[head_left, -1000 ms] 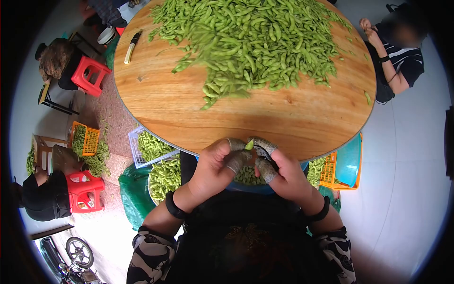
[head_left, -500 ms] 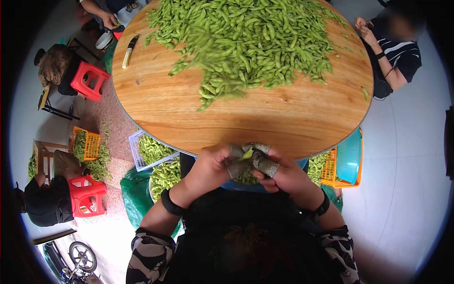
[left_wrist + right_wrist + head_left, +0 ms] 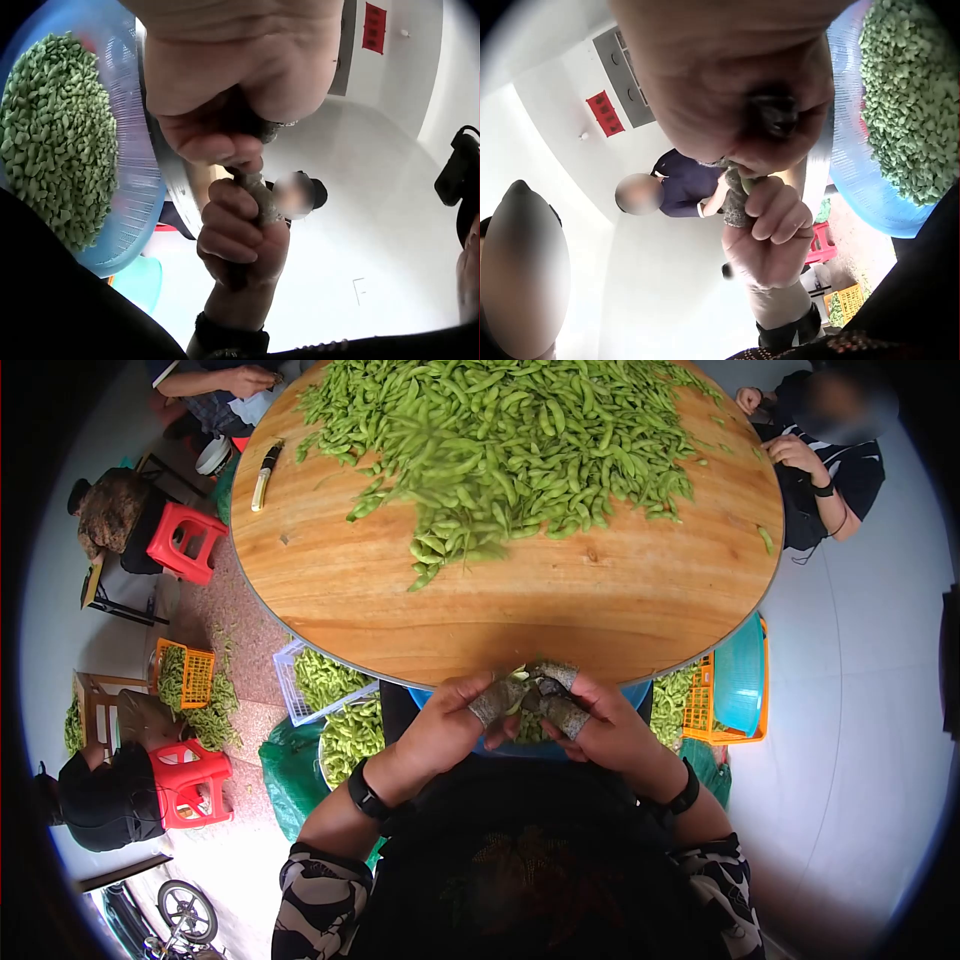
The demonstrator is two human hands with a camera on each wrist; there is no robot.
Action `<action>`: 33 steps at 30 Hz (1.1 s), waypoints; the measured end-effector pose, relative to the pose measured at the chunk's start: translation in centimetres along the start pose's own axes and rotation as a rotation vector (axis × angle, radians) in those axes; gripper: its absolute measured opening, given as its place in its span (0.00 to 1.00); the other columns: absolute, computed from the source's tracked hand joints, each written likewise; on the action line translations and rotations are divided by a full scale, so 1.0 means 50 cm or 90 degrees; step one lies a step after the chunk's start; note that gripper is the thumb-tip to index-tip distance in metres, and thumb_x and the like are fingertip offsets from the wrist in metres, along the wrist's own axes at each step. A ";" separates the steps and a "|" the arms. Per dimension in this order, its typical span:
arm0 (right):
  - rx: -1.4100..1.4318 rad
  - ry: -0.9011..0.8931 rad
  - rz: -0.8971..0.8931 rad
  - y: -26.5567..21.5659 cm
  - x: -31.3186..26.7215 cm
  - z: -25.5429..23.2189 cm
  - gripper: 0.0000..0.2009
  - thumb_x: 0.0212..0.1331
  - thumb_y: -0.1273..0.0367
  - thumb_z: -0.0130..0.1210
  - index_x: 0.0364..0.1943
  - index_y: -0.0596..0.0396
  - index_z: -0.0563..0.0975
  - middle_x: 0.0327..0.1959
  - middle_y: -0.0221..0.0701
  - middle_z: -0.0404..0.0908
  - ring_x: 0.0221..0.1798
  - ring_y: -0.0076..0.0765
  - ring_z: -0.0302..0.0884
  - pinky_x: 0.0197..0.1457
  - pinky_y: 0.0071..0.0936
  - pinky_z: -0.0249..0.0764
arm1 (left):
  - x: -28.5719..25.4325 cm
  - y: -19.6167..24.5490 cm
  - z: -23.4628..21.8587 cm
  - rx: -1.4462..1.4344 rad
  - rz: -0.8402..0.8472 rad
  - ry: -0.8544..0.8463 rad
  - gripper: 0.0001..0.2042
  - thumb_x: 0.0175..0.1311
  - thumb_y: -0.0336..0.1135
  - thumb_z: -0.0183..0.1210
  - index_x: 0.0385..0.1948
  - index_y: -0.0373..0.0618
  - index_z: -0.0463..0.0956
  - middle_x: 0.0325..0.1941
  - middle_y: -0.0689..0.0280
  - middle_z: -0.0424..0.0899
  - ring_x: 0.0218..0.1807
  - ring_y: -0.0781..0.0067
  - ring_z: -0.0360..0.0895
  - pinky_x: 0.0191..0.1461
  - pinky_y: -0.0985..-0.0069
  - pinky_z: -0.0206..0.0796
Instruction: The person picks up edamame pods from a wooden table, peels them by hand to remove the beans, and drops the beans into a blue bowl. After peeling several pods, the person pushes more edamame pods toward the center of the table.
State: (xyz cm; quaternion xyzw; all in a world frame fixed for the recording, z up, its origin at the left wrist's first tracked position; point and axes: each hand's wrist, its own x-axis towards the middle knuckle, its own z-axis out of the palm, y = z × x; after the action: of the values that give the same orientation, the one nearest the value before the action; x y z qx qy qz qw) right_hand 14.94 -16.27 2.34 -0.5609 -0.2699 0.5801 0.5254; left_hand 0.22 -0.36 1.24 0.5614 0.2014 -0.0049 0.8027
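Left to right: a slender black-and-cream tool (image 3: 266,475) on grained wood; your left hand (image 3: 450,722), curled, pinching a smooth green pod (image 3: 520,674) in rough grey wraps, above a blue basin (image 3: 136,217) of pebbly beans (image 3: 60,142); your right hand (image 3: 617,732), similarly wrapped, closed against the pod

L hand (image 3: 450,725) + R hand (image 3: 600,720) together

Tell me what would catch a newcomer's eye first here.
The great heap of green pods across the far side of the round table would likely win. Next, the left hand and right hand meeting at its near edge, then the blue basket of shelled beans below them.
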 end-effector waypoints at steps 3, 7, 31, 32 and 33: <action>0.006 0.023 0.007 0.005 -0.003 0.000 0.17 0.63 0.72 0.51 0.56 0.53 0.73 0.28 0.22 0.76 0.24 0.15 0.68 0.26 0.16 0.65 | -0.001 -0.020 -0.007 0.065 -0.005 -0.006 0.05 0.67 0.28 0.50 0.35 0.40 0.75 0.27 0.69 0.76 0.26 0.80 0.70 0.30 0.79 0.62; -0.326 0.186 -0.345 0.050 0.025 -0.011 0.13 0.61 0.70 0.57 0.48 0.55 0.75 0.30 0.23 0.78 0.27 0.16 0.70 0.30 0.17 0.66 | 0.013 -0.041 -0.003 0.449 0.313 -0.017 0.03 0.67 0.27 0.54 0.39 0.41 0.75 0.35 0.68 0.77 0.34 0.81 0.70 0.35 0.82 0.64; -0.425 0.212 -0.268 0.037 -0.021 -0.003 0.19 0.65 0.72 0.51 0.60 0.59 0.69 0.29 0.33 0.81 0.32 0.28 0.80 0.42 0.26 0.76 | -0.002 -0.018 0.007 0.083 0.115 0.077 0.11 0.64 0.17 0.49 0.44 0.39 0.76 0.38 0.69 0.80 0.41 0.81 0.77 0.48 0.80 0.70; -0.425 0.213 -0.266 0.028 -0.025 0.001 0.19 0.65 0.72 0.51 0.60 0.59 0.69 0.29 0.33 0.81 0.32 0.28 0.80 0.42 0.26 0.76 | -0.001 -0.020 0.006 0.083 0.113 0.076 0.11 0.64 0.17 0.49 0.44 0.39 0.76 0.38 0.69 0.80 0.41 0.81 0.77 0.48 0.80 0.70; -0.401 0.180 -0.275 0.021 -0.026 0.006 0.20 0.65 0.73 0.50 0.61 0.58 0.68 0.29 0.33 0.81 0.32 0.27 0.79 0.41 0.25 0.75 | 0.000 -0.022 0.006 0.110 0.121 0.066 0.10 0.64 0.19 0.50 0.43 0.39 0.76 0.37 0.69 0.80 0.39 0.81 0.76 0.46 0.80 0.70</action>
State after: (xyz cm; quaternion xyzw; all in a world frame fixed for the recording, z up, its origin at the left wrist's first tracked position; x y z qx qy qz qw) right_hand 14.12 -17.66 1.94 -0.6986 -0.4713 0.2628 0.4698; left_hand 0.08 -1.03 0.34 0.6446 0.1873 0.0832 0.7365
